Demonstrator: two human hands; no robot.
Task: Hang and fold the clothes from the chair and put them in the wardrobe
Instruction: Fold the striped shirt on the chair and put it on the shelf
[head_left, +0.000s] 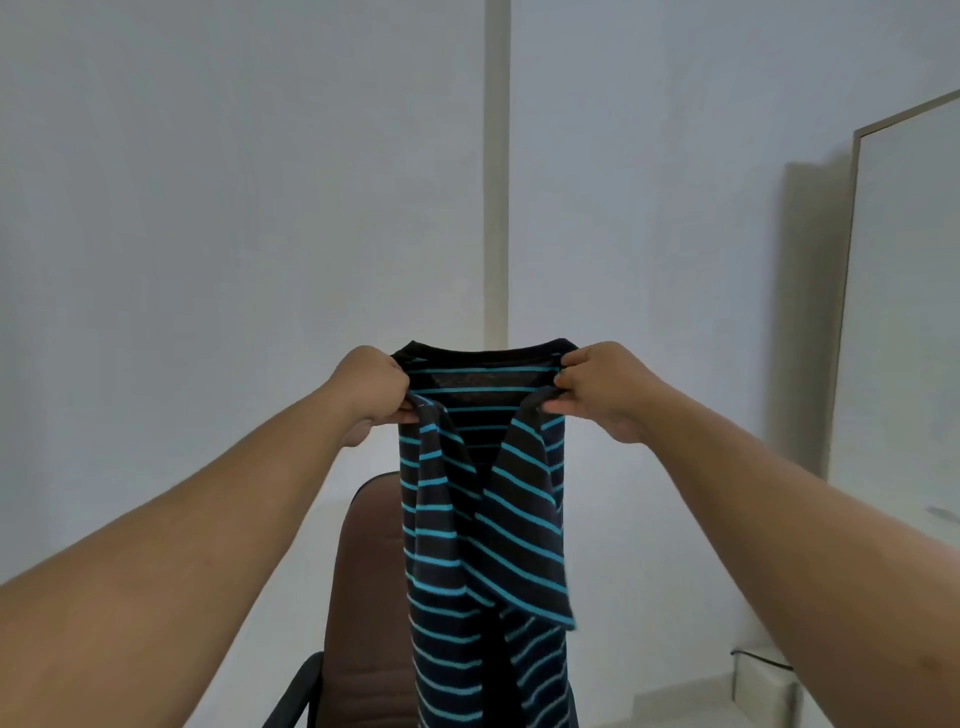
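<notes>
Hanging from both hands in mid-air, the shirt (483, 519) is held up in front of the person, above and before the chair (363, 597). It is dark navy, almost black, with thin turquoise stripes running across it and a plain dark band at the neckline. The fabric looks soft and thin, a knit that drapes in loose folds. Two sleeves are folded inward over the body, so their stripes slant and cross near the middle. The lower hem runs out of view at the bottom edge.

The left hand (376, 392) grasps one shoulder, fingers curled around bunched cloth. The right hand (597, 387) pinches the other shoulder in the same way. Both arms are bare and stretched forward.

One chair stands behind the shirt, with a brown padded back and a black armrest. A pale framed panel (904, 312) leans against the white wall (208, 208) on the right.
</notes>
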